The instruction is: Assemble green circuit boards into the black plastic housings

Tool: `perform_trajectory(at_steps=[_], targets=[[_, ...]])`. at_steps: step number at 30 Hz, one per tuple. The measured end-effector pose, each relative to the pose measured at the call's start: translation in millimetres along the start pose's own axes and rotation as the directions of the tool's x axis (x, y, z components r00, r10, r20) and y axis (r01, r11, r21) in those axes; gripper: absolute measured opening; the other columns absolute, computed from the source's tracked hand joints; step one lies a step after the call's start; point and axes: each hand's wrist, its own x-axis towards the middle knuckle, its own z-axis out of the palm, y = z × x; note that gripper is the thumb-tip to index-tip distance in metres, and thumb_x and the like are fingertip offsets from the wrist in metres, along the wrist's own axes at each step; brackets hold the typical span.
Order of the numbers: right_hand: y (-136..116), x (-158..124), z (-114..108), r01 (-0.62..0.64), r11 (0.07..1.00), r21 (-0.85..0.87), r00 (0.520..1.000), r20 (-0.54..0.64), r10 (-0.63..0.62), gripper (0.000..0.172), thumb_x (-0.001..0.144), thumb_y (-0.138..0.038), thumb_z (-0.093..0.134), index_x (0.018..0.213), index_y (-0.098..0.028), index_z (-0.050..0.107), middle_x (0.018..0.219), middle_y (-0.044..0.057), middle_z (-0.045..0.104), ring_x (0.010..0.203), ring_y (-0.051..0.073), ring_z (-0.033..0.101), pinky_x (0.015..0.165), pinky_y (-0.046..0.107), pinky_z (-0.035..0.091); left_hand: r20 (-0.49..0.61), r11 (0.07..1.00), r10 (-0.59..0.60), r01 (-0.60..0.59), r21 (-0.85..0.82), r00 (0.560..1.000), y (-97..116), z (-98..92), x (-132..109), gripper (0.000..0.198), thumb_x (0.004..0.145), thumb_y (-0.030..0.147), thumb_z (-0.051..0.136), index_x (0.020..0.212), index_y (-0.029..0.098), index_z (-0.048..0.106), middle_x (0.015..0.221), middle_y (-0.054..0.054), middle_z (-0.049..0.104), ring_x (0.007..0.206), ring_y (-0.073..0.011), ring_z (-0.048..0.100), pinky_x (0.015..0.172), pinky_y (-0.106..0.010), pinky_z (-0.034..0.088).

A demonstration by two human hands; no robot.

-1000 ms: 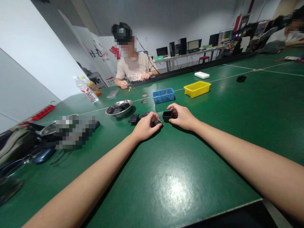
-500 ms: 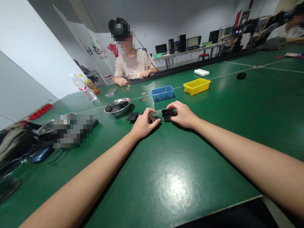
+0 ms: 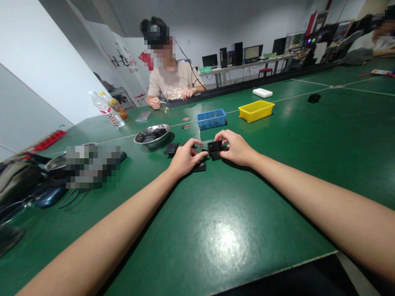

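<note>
My right hand (image 3: 236, 148) grips a small black plastic box (image 3: 215, 150) by its right end, the open side tilted up and toward me. From the left, my left hand (image 3: 186, 159) pinches a small part with thin wire-like bits (image 3: 204, 149), its kind too small to make out. That part reaches the left edge of the box. On the table just under my left fingers lies a flat black piece (image 3: 200, 167). Another black plastic piece (image 3: 171, 149) rests to the left of that hand.
Beyond my hands stand a steel bowl (image 3: 145, 140) of black pieces, a blue basket (image 3: 207, 124) with small parts, and a yellow bin (image 3: 256, 112). A white box (image 3: 262, 93) and a black piece (image 3: 314, 98) lie farther off. Across the green table (image 3: 277, 144) a person works.
The black box has turned so that its opening shows upward. My left hand's part has come against the box, and the flat black piece now shows on the table below that hand.
</note>
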Motion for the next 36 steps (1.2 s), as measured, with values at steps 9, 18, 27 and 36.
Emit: perform_trajectory(at_steps=[9,18,27,36], targets=[[-8.0,-1.8,2.0,0.084,0.996,0.007,0.996,0.008,-0.084,0.034,0.065,-0.009,0.069,0.096,-0.019,0.059,0.092,0.0,0.056,0.073,0.012,0.053,0.068,0.025,0.047,0.075,0.989,0.149,-0.15,0.016,0.986,4.7,-2.3,-3.4,0.05,0.085,0.043,0.066,0.128,0.019,0.058,0.055,0.01,0.049,0.048,-0.0093,0.045,0.054,-0.02,0.035],[-7.5,-2.5,2.3,0.099,0.995,0.014,0.993,0.056,-0.1,0.034,0.067,-0.012,0.071,0.096,-0.021,0.056,0.092,0.0,0.054,0.073,0.012,0.053,0.07,0.025,0.046,0.096,0.973,0.206,-0.214,0.09,0.974,4.8,-4.0,-3.9,0.042,0.089,0.042,0.062,0.125,0.021,0.058,0.059,0.008,0.048,0.049,-0.0096,0.046,0.053,-0.02,0.033],[-6.9,-3.3,2.6,0.104,0.995,-0.012,0.992,0.074,-0.102,0.034,0.068,-0.012,0.07,0.096,-0.022,0.054,0.093,-0.001,0.052,0.072,0.011,0.051,0.069,0.024,0.043,0.103,0.963,0.228,-0.24,0.125,0.968,4.6,-3.7,-4.9,0.039,0.089,0.041,0.062,0.123,0.022,0.056,0.064,0.007,0.052,0.052,-0.0101,0.048,0.055,-0.019,0.035],[-7.9,-3.3,2.6,0.087,0.996,0.021,0.994,0.062,-0.088,0.033,0.068,-0.01,0.068,0.094,-0.022,0.052,0.093,-0.001,0.052,0.072,0.011,0.052,0.067,0.024,0.045,0.089,0.96,0.239,-0.249,0.128,0.967,4.7,-3.4,-5.7,0.038,0.09,0.041,0.061,0.123,0.022,0.055,0.065,0.007,0.051,0.052,-0.01,0.048,0.056,-0.019,0.036]])
